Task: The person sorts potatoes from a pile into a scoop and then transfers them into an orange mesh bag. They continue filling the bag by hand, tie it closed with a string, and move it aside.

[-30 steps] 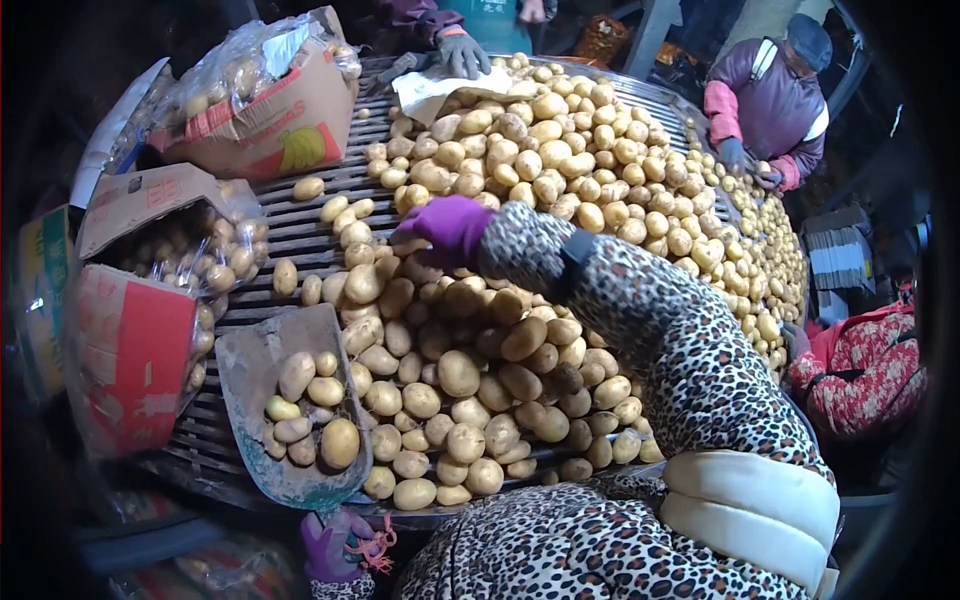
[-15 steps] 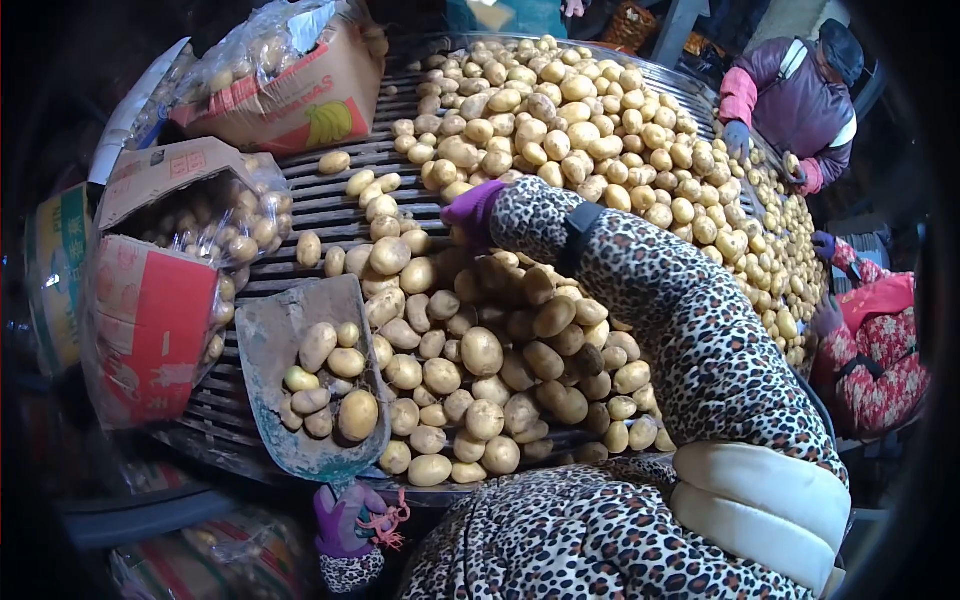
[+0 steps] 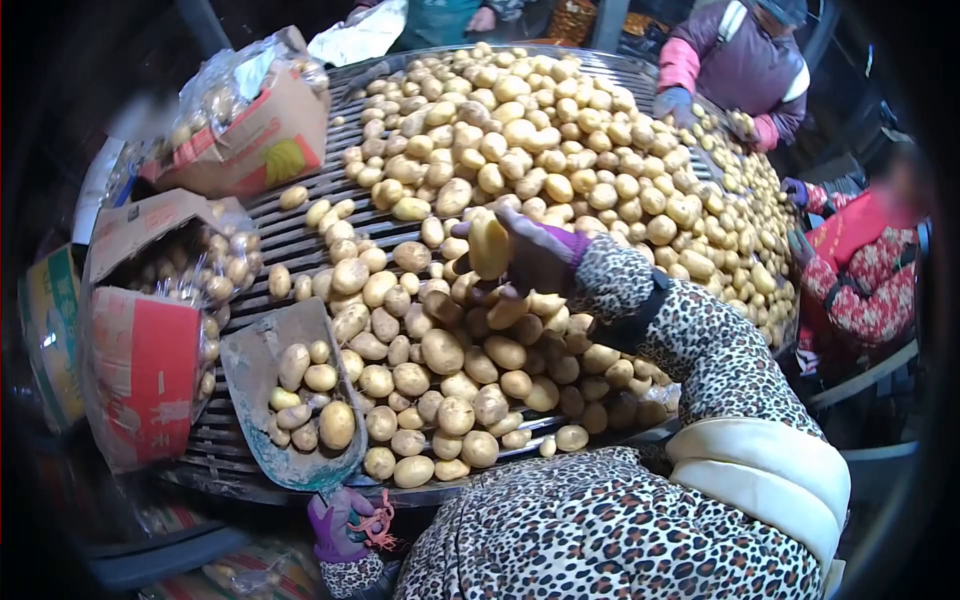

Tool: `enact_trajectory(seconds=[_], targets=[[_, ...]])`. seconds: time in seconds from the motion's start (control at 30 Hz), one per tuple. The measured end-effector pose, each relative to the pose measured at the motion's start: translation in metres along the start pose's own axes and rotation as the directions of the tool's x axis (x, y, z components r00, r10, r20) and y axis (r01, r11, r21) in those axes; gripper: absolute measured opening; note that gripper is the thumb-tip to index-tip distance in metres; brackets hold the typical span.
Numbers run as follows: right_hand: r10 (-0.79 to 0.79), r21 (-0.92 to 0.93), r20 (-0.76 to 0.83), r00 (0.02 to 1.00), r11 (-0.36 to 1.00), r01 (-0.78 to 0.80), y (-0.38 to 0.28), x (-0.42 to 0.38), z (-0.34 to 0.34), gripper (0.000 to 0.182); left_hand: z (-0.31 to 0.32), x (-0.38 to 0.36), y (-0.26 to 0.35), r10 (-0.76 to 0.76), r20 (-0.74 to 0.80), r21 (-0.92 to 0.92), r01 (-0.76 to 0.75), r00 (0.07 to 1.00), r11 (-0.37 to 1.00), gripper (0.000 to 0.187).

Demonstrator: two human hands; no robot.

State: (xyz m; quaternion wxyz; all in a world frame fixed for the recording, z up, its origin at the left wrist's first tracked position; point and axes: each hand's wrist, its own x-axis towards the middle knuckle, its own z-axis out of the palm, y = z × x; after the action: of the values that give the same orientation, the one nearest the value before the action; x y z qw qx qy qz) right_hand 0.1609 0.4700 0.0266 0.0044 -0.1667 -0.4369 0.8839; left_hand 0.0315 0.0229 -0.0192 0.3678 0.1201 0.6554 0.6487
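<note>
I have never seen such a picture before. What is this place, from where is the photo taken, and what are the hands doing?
The camera sits on a person's head and looks down at their own arms in leopard-print sleeves. In front lies a slatted sorting table heaped with potatoes. The right hand, in a purple glove, holds up one potato. The left hand, also gloved, grips the handle of a scoop loaded with potatoes. Cardboard boxes of bagged potatoes stand at the left. Other people work at the far side.
</note>
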Motion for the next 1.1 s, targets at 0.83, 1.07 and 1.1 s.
enact_trajectory(seconds=[0.83, 1.07, 1.1], targets=[[0.021, -0.570, 0.074, 0.997, 0.821, 0.025, 0.011, 0.009, 0.013, 0.069, 0.001, 0.000, -0.007, 0.022, -0.038, -0.005, -0.022, 0.999, 1.000, 0.022], [-0.194, -0.847, 0.107, 0.975, 0.495, 0.191, -0.021, 0.119, -0.029, 0.043, 0.001, -0.003, -0.001, -0.025, -0.051, 0.021, 0.026, 0.998, 0.999, 0.026], [-0.232, -0.910, 0.156, 0.960, 0.345, 0.231, -0.025, 0.136, -0.032, 0.041, 0.003, -0.004, 0.003, -0.047, -0.047, 0.014, 0.048, 0.998, 0.999, 0.027]])
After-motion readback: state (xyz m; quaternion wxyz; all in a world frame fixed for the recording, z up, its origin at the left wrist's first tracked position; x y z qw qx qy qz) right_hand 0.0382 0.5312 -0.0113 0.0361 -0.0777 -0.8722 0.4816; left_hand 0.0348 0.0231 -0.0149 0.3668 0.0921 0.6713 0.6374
